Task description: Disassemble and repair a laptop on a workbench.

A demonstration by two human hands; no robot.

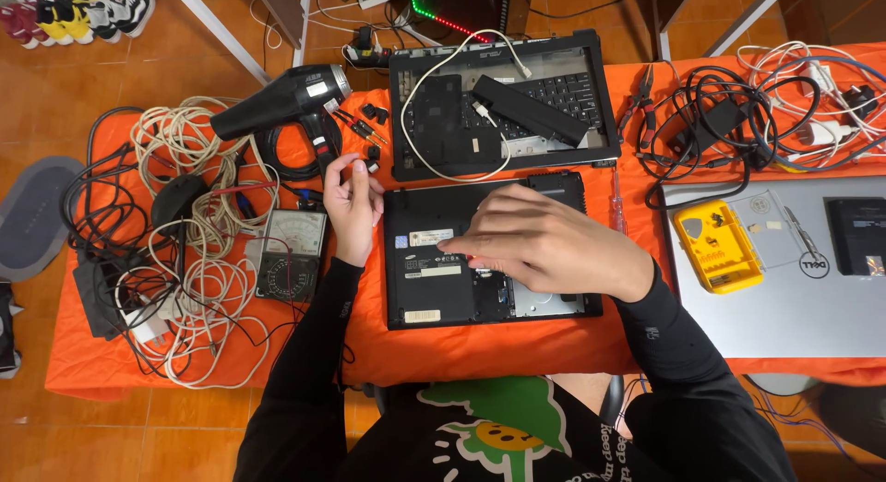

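Upturned black laptop (443, 279) lies base-up near the front edge of the orange-covered table (480, 353). Right hand (544, 242) rests on its opened underside, fingers spread flat and pointing left. Left hand (353, 201), raised just beside the laptop's left edge, pinches a small dark part between its fingertips. Analogue multimeter (291, 254) and black hair dryer (286, 99) lie further left among tangled cables (198, 288).

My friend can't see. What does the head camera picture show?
A person's right hand rests on an upturned black laptop on an orange table. The left hand pinches something tiny beside a black heat gun, a meter and tangled cables.
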